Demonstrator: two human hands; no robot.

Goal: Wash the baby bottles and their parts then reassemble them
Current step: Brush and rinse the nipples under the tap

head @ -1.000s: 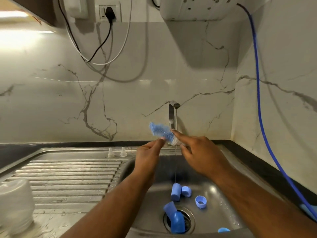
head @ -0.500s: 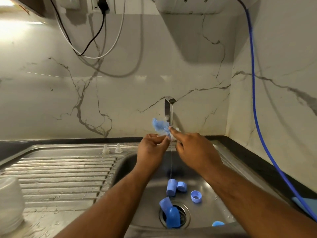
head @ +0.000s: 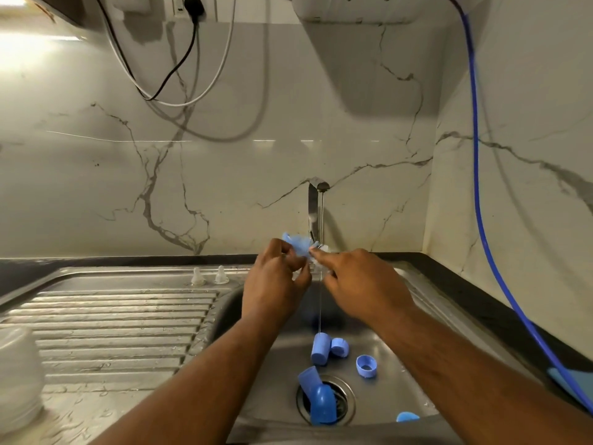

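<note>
Above the sink basin point(head: 401, 319), my left hand point(head: 276, 284) and my right hand point(head: 356, 284) both pinch a small blue brush point(head: 296, 244) with white bristles under a thin stream of water from the tap point(head: 316, 203). What my left fingers curl round besides the brush is hidden. Several blue bottle parts lie in the basin: a cap point(head: 320, 348), a ring point(head: 340, 346), an open collar point(head: 365, 366) and two caps point(head: 317, 399) over the drain. Two clear teats point(head: 208, 276) stand on the drainboard's back edge.
A ribbed steel drainboard point(head: 112, 319) lies to the left, with an upturned clear bottle point(head: 17, 380) at its near left edge. A blue hose point(head: 478, 187) runs down the right wall. Cables point(head: 167, 81) hang on the marble backsplash. Another blue piece point(head: 407, 416) sits at the basin's front.
The brush has turned and dropped lower between my fingers, and my left hand has closed more tightly round it. The parts in the basin have not moved.
</note>
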